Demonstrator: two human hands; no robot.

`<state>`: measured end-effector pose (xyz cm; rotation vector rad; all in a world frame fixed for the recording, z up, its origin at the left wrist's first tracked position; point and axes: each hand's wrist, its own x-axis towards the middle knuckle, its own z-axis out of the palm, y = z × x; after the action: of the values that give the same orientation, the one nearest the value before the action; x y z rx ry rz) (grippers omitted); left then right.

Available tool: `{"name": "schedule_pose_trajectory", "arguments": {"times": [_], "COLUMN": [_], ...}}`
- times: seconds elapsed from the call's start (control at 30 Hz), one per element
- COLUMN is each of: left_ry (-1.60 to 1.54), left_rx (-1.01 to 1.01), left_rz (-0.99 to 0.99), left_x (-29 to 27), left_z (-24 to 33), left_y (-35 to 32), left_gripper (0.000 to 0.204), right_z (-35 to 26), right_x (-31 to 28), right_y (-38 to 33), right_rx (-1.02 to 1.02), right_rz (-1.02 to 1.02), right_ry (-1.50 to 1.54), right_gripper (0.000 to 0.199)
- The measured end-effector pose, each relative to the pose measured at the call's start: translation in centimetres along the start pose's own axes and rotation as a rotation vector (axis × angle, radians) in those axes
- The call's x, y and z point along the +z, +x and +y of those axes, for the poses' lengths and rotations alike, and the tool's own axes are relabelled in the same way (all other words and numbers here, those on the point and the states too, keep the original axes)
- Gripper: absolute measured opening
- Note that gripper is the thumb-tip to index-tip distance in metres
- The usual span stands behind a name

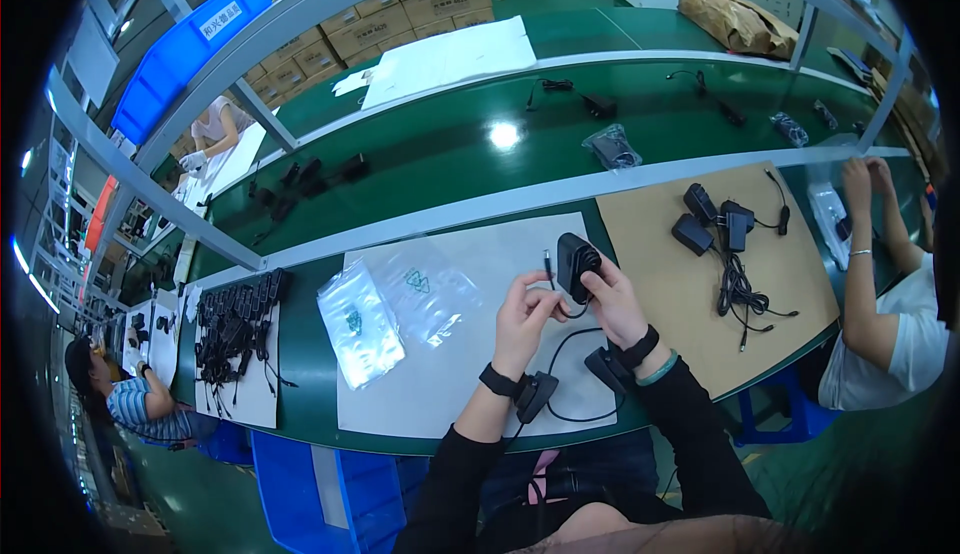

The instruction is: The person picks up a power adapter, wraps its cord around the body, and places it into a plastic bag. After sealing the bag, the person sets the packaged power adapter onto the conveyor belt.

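My right hand point(618, 306) grips a black power adapter point(573, 260) above the white sheet point(480, 374) on the bench. The adapter's cable point(549, 272) is pinched in the fingers of my left hand point(528, 316), its plug end pointing up. Left of my hands lie clear plastic bags point(360, 329) with green marks, partly overlapping. On the brown board point(620, 209) to my right rest several more black adapters point(735, 224) and a bundle of black cables point(738, 294). Black bands with small boxes and a wire are around both my wrists.
A conveyor point(450, 159) with scattered adapters and bagged items runs behind a grey rail. Many adapters point(240, 324) lie on a sheet at the left. A co-worker point(885, 294) sits close at the right, another point(150, 399) at the left. Blue bins point(290, 499) stand below the bench edge.
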<state>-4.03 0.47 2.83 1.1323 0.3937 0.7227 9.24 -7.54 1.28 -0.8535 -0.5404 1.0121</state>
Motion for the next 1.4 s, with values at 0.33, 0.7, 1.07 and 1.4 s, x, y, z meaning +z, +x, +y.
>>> {"name": "schedule_pose_trajectory", "arguments": {"times": [0.33,0.7,1.07,1.4], "left_ry": [0.276,-0.133,0.322,0.609], "left_rx": [-0.006,-0.309,-0.310,-0.249], "left_rz": [0.075,0.063,-0.130,-0.109], "left_x": [-1.4,-2.1,-3.3,-3.0], "left_z": [-1.6,-0.5,-0.1,-1.6], "left_y": [0.4,1.1,1.8,1.3], "left_gripper": [0.015,0.028,0.041,0.039], "right_z": [0.8,-0.7,-0.4,-1.3], "right_x": [1.9,1.6,0.6,0.8], "right_y": [-1.2,-0.8,-0.6,-1.0], "right_rx": [-0.056,-0.074,-0.269,-0.095], "right_rz": [-0.090,-0.265,-0.213,-0.143], "right_ry": [-0.357,-0.797,-1.106,-1.223], "right_gripper": [0.053,0.063,0.058,0.044]}}
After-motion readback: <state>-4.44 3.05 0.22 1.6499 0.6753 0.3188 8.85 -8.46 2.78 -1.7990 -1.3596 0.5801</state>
